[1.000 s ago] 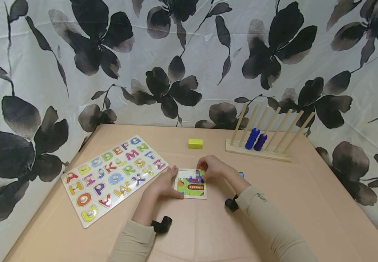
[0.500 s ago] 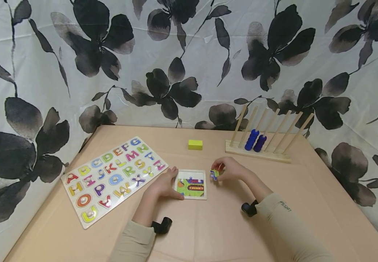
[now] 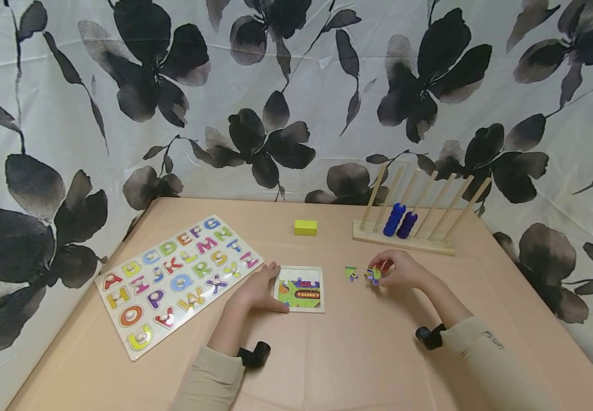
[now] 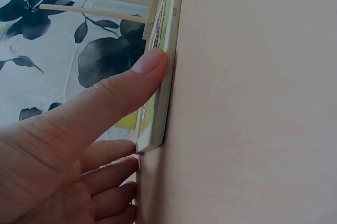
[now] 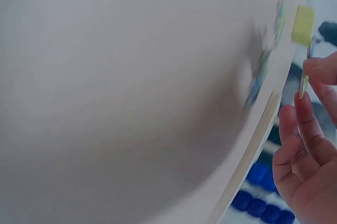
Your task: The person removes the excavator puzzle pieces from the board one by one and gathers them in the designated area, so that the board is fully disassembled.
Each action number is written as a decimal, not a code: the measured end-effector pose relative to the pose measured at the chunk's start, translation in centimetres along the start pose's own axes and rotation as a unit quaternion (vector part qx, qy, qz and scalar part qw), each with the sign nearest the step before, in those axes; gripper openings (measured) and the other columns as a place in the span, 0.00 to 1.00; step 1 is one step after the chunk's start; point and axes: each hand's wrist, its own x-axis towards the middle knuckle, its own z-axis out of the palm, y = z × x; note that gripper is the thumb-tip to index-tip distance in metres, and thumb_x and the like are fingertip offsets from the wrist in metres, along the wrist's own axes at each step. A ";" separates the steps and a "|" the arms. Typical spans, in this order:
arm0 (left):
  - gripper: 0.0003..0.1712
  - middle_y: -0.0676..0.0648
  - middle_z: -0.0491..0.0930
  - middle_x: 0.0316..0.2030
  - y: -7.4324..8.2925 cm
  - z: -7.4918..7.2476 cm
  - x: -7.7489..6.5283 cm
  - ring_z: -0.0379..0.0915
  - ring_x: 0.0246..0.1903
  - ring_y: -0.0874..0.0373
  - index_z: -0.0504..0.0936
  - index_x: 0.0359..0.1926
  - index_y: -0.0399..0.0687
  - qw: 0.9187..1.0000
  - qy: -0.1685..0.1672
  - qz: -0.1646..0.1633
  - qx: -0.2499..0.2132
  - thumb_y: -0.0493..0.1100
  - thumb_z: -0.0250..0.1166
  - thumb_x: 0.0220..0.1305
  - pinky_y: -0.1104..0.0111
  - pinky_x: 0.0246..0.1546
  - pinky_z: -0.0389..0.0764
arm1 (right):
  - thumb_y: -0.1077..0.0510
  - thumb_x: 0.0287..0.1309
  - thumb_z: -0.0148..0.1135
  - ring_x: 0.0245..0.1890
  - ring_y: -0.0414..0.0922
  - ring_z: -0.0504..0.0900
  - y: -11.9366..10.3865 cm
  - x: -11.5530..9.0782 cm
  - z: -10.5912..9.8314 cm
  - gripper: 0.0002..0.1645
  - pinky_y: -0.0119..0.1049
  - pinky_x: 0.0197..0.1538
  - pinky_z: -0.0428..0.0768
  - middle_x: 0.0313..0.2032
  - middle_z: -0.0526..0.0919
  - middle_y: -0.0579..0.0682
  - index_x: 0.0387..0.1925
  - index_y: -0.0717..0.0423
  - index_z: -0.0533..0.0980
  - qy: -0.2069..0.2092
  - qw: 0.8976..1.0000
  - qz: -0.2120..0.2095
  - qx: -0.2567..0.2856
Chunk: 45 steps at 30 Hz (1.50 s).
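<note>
A small picture puzzle in a white-rimmed tray (image 3: 298,272) lies mid-table; its picture shows a purple and red vehicle on green, and its upper part is bare white. My left hand (image 3: 256,292) holds its left side, thumb at the near corner and fingers along the edge. To the right, my right hand (image 3: 401,273) pinches a thin puzzle piece (image 5: 305,79) between thumb and fingertips, above the table in the right wrist view. One loose puzzle piece (image 3: 351,274) lies between tray and right hand. Another puzzle piece (image 5: 258,79) lies under that hand.
A letter board (image 3: 180,279) with knobbed alphabet pieces lies at the left. A yellow block (image 3: 305,228) sits behind the tray. At the back right stands a wooden peg rack (image 3: 404,242) with blue beads (image 3: 395,220) and dark purple beads (image 3: 407,225). Floral cloth hangs behind.
My right hand has moved right, away from the tray's upper right corner, with a puzzle piece in its fingertips. The loose piece beside the tray has come into view. My left hand stays put.
</note>
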 end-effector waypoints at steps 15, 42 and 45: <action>0.57 0.39 0.53 0.67 -0.1 0.0 0.0 0.44 0.67 0.42 0.60 0.65 0.37 1.000 0.002 -0.021 0.001 0.50 0.78 0.34 0.52 0.64 0.52 | 0.68 0.35 0.70 0.32 0.49 0.77 4.3 -2.2 -2.1 0.19 0.34 0.34 0.78 0.31 0.80 0.55 0.37 0.65 0.79 0.008 0.999 0.035 -0.013; 0.58 0.38 0.53 0.67 -0.1 0.0 0.1 0.43 0.67 0.41 0.60 0.65 0.36 1.000 0.003 -0.011 -0.005 0.49 0.79 0.33 0.53 0.64 0.52 | 0.70 0.35 0.69 0.30 0.48 0.75 4.9 -1.9 -2.1 0.21 0.34 0.32 0.75 0.32 0.79 0.55 0.38 0.66 0.78 0.009 0.999 0.047 -0.016; 0.58 0.39 0.53 0.67 -0.1 0.1 0.1 0.44 0.67 0.42 0.60 0.65 0.37 1.000 0.001 -0.015 -0.001 0.49 0.79 0.33 0.53 0.64 0.52 | 0.67 0.35 0.71 0.29 0.48 0.74 4.6 -1.7 -1.9 0.21 0.33 0.30 0.75 0.31 0.78 0.55 0.39 0.66 0.79 0.019 0.999 0.032 -0.023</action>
